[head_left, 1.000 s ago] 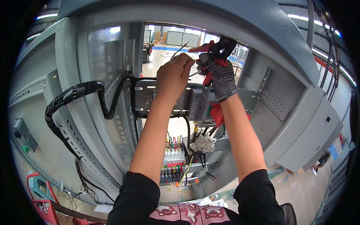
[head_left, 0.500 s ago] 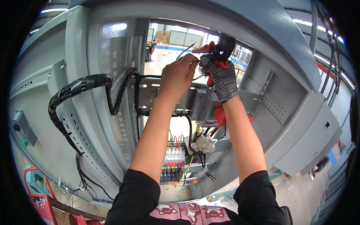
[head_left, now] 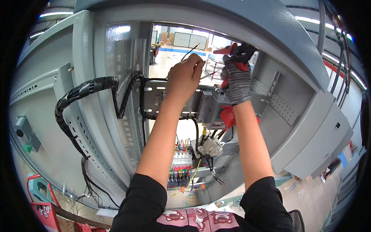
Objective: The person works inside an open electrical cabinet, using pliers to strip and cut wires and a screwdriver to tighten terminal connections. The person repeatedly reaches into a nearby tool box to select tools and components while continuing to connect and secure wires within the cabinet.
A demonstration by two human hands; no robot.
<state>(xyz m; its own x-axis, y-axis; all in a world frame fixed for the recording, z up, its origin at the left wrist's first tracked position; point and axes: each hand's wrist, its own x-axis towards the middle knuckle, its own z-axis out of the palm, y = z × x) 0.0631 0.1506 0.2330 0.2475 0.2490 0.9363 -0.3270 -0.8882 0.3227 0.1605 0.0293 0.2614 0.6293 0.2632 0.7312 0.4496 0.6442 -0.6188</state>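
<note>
My bare left hand (head_left: 183, 77) is raised in the cabinet opening, thumb and fingers pinched on thin wires. One dark wire (head_left: 190, 51) with a red tip sticks up past the knuckles. A second wire (head_left: 208, 75), with a pale sleeve and reddish end, points right from below the fingertips. My right hand (head_left: 236, 79), in a grey-black knit glove, is wrapped round red and black pliers (head_left: 244, 53), a little to the right of the wire ends and apart from them. The gloved fingers partly hide the pliers' handles and jaws, so their exact type is unclear.
Below my hands, a grey device box (head_left: 212, 112) with a red part sits on a rail. A black-wrapped cable bundle (head_left: 87, 88) arches at left. Breakers (head_left: 181, 159) with coloured wires stand lower down. The cabinet's top beam (head_left: 216, 21) runs just above the pliers.
My right hand has drawn the pliers rightward, away from my left hand, leaving a gap where the wire end shows. My left hand stays nearly in place, still pinching.
</note>
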